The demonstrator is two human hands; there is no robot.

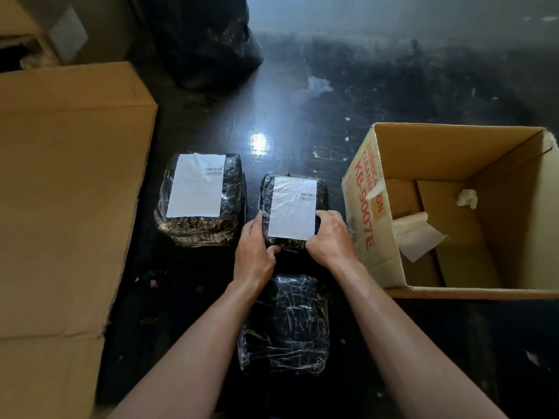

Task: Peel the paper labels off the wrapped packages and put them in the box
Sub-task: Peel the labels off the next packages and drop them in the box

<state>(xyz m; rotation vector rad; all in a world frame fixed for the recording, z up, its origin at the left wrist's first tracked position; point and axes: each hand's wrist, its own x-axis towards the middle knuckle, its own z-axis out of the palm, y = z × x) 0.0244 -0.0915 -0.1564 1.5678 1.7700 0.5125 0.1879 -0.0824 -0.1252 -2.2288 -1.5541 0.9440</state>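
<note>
both hands are braced on the middle package (292,211), just left of the open box (453,207), left hand (254,252) steadying its side, right hand (329,237) pinching at the label (292,208) corner, probably to start peeling, both grips closed on it.

We see three packages (292,213) on the floor (302,116), the open box (363,189) right, a closed carton (66,176) left.

Black wrapped packages (284,325) glint under clear film; two carry white labels (292,207) with black barcodes. At three o'clock, a tan box (367,207) bears red lettering. The floor (393,86) is glossy black.
</note>
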